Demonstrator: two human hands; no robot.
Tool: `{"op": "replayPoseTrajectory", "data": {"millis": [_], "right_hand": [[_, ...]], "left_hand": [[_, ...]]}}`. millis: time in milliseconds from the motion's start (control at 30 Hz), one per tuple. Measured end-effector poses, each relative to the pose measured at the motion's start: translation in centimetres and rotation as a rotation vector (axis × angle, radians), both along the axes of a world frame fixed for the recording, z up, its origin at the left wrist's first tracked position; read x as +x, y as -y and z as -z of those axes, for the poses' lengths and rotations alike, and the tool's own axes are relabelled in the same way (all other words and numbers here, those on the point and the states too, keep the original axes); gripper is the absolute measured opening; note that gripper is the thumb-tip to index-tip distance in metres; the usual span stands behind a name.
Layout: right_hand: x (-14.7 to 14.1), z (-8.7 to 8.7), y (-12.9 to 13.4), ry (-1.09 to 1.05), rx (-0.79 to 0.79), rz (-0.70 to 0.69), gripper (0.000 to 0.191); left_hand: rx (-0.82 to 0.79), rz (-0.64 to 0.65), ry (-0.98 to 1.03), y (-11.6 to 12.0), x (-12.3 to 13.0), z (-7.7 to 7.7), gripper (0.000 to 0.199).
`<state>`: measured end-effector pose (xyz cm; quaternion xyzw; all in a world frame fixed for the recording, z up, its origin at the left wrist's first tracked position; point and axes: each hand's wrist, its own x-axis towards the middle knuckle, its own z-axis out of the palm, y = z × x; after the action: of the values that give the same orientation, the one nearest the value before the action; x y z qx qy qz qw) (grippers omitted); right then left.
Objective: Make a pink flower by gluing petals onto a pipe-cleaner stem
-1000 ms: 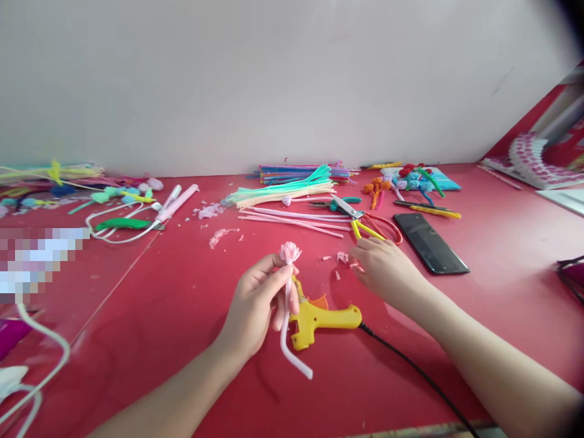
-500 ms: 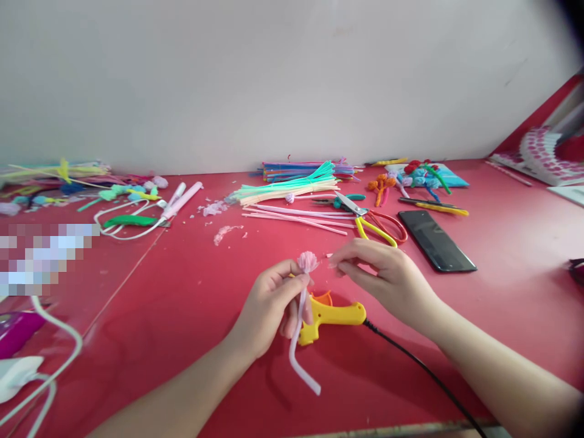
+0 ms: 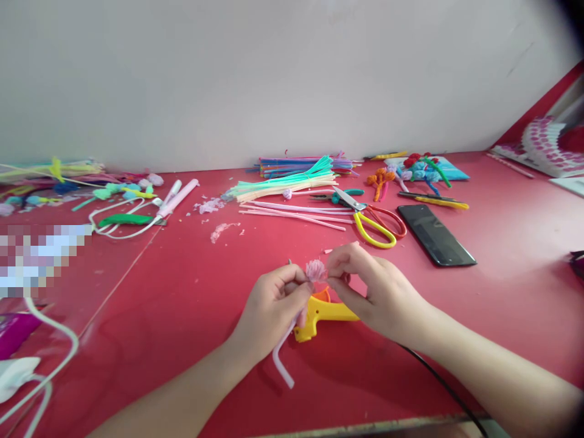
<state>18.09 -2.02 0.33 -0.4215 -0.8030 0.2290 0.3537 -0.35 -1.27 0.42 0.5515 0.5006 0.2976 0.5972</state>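
Note:
Between my fingertips is a pink pipe-cleaner flower [image 3: 316, 271] with a fuzzy round head and a pale pink pipe-cleaner stem [image 3: 281, 362]. My left hand [image 3: 276, 304] is closed, pinching the flower just under its head, and the stem hangs below, bent near its end. My right hand [image 3: 376, 286] is closed too, its thumb and forefinger pinched at the right edge of the flower head. Beneath both hands lies a yellow hot glue gun [image 3: 331, 310] with an orange trigger; its nozzle is hidden by my left hand.
Scissors [image 3: 375, 230] with red and yellow handles lie beyond my hands, beside a black phone [image 3: 435, 234]. Behind are loose pink pipe cleaners [image 3: 296, 216], a turquoise-cream bundle [image 3: 283, 187] and teal-handled pliers [image 3: 349, 193]. A pink corded tool [image 3: 177, 199] lies left on the red table [image 3: 182, 292].
My right hand has moved left and down to the flower head and pinched its edge. The flower has tipped, and its stem end has swung left.

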Motion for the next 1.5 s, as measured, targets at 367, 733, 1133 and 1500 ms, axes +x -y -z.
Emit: {"op": "replayPoseTrajectory", "data": {"millis": [367,733,1133,1500], "right_hand": [[-0.42,0.07,0.23,0.097,0.214,-0.009,0.006],[-0.22,0.04,0.02,0.139,0.296,0.076,0.007],[-0.09,0.09,-0.18,0.165,0.336,0.084,0.007],[-0.13,0.31,-0.08,0.186,0.381,0.09,0.011]], "left_hand": [[0.009,0.01,-0.012,0.08,0.02,0.29,0.021],[-0.071,0.028,0.044,-0.06,-0.06,0.16,0.02],[-0.114,0.035,0.102,-0.25,-0.09,0.12,0.02],[-0.176,0.049,0.171,-0.37,-0.27,0.46,0.023]]}}
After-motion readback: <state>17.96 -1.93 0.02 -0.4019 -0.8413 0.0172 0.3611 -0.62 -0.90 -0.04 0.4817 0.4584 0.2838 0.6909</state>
